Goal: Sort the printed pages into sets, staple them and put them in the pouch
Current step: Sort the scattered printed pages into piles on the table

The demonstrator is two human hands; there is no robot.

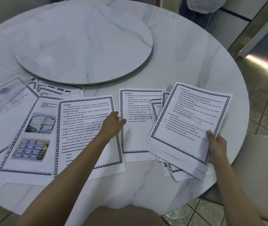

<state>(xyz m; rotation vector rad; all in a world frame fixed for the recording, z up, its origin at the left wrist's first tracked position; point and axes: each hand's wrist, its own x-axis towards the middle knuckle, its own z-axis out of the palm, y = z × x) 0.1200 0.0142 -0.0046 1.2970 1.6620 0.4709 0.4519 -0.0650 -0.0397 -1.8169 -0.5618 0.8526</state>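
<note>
White marble tops the one round table (187,59), with one matching turntable (84,46) at its centre. Three printed pages lie side by side along the near edge: a picture page (32,128), a hard-disk page (84,128) and a flash-memory page (136,137). A blurred heap of pages (7,108) overlaps at far left, too jumbled to count. The left hand (112,124) lies flat, fingers straight, across the two text pages' meeting edges. The right hand (216,144) pinches a fanned stack (188,121), thumb on top, at the table's right. Tiled floor (260,111) lies beyond.
</note>
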